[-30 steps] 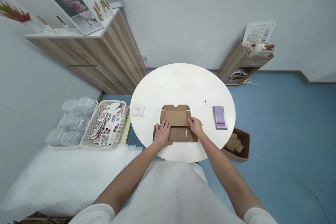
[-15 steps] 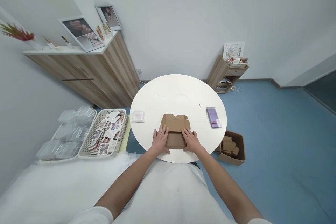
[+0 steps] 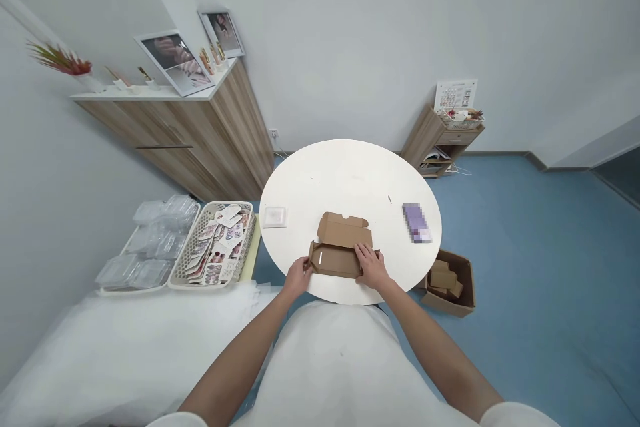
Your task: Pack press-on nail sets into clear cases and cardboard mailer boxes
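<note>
A brown cardboard mailer box (image 3: 339, 260) lies open near the front edge of the round white table (image 3: 350, 173). Its lid (image 3: 345, 232) is folded back, away from me, and a small white strip shows inside the tray part. At the box's left end, my left hand (image 3: 298, 277) is closed on the side wall, fingertips at the corner. My right hand (image 3: 371, 267) grips the right end, its fingers reaching over the wall into the box. The undersides of both hands are hidden.
On the table are a clear flat case (image 3: 275, 217) and a blurred purple packet (image 3: 417, 223). Left of it stand a basket of printed cards (image 3: 176, 279) and a tray of clear plastic boxes (image 3: 160, 233). A carton of small brown boxes (image 3: 463, 307) sits on the floor at right.
My left hand has shifted from the box's inner left side to its outer left end, and the left wall now stands up. My right hand stays at the right end. The view has shifted slightly.
</note>
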The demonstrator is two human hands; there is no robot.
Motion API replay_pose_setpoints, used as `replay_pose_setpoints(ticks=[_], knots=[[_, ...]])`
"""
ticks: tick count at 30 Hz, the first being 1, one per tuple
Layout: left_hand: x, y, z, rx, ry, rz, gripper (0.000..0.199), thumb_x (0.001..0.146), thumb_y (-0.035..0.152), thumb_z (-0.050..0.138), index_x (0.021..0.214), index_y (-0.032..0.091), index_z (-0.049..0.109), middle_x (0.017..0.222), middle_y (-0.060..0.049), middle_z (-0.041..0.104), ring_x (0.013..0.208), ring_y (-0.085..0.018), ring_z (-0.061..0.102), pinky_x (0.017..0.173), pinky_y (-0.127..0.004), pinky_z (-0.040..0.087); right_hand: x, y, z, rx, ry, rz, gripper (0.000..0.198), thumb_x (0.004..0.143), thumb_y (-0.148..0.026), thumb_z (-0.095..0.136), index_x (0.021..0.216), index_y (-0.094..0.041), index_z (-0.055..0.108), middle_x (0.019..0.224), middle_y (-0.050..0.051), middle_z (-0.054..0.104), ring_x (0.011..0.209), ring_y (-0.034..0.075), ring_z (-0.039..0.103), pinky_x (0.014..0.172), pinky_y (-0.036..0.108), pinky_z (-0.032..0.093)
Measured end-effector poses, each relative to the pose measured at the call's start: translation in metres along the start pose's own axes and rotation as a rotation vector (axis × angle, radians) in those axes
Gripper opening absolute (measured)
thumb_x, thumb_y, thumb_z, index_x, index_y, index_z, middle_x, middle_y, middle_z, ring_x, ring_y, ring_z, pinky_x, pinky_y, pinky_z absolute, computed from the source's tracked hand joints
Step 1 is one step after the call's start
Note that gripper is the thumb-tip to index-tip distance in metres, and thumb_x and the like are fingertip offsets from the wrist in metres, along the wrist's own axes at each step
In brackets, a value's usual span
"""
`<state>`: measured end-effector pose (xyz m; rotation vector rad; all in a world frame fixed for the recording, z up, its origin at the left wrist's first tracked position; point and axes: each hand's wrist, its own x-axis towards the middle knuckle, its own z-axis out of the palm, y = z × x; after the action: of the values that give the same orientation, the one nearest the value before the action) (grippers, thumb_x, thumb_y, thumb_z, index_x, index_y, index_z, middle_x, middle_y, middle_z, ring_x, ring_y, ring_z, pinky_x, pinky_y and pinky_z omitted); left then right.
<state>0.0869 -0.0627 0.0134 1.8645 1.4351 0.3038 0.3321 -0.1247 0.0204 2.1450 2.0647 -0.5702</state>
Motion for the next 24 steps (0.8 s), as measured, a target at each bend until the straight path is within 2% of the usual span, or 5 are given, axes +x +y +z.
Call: replay_pose_setpoints(ticks=[5,11,16,21,24], knots=[[0.0,0.01,-0.011,-0.141,0.008,-0.072,0.018,0.075,0.017,0.044,0.091,0.016,0.053,0.092,-0.006,0.064,0.084,-0.016,0.06,0.074,-0.027,0.045,0.001,-0.001,-0.003,-0.04,0.004,-0.019,0.105,0.053,-0.034,0.07,0.136,-0.024,0.005,0.142,0.009,0.018,0.129,0.027,0.011,0.096,0.043,0.015],[-0.011,0.019,-0.02,-0.228,-0.004,-0.036,0.018,0.075,0.024,0.044,0.09,0.017,0.052,0.09,-0.004,0.064,0.08,-0.016,0.06,0.07,-0.028,0.047,0.003,-0.003,-0.006,-0.094,0.015,-0.037,0.109,0.049,-0.035,0.073,0.136,-0.023,0.009,0.14,0.011,0.023,0.127,0.029,0.015,0.095,0.044,0.016],[-0.018,0.031,-0.009,-0.097,-0.038,0.066,0.017,0.073,0.025,0.048,0.088,0.017,0.053,0.093,-0.005,0.06,0.084,-0.017,0.058,0.073,-0.029,0.046,0.005,-0.015,-0.002,-0.092,0.021,-0.048,0.103,0.05,-0.033,0.073,0.134,-0.022,0.015,0.137,0.012,0.028,0.125,0.03,0.02,0.095,0.045,0.018],[-0.013,0.03,0.001,-0.068,0.001,0.016,0.035,0.072,0.04,0.051,0.096,0.014,0.051,0.103,-0.01,0.055,0.088,-0.018,0.057,0.075,-0.029,0.044,0.002,-0.023,0.005,-0.069,0.031,0.0,0.106,0.051,-0.032,0.07,0.136,-0.021,0.007,0.141,0.011,0.02,0.127,0.029,0.015,0.096,0.046,0.017],[-0.004,0.028,0.003,-0.064,0.001,-0.086,0.031,0.076,0.038,0.046,0.096,0.015,0.047,0.097,-0.009,0.057,0.084,-0.017,0.058,0.07,-0.027,0.044,0.0,-0.021,0.007,-0.054,-0.005,-0.012,0.111,0.051,-0.036,0.07,0.137,-0.021,0.0,0.144,0.011,0.01,0.13,0.029,0.005,0.096,0.046,0.016]])
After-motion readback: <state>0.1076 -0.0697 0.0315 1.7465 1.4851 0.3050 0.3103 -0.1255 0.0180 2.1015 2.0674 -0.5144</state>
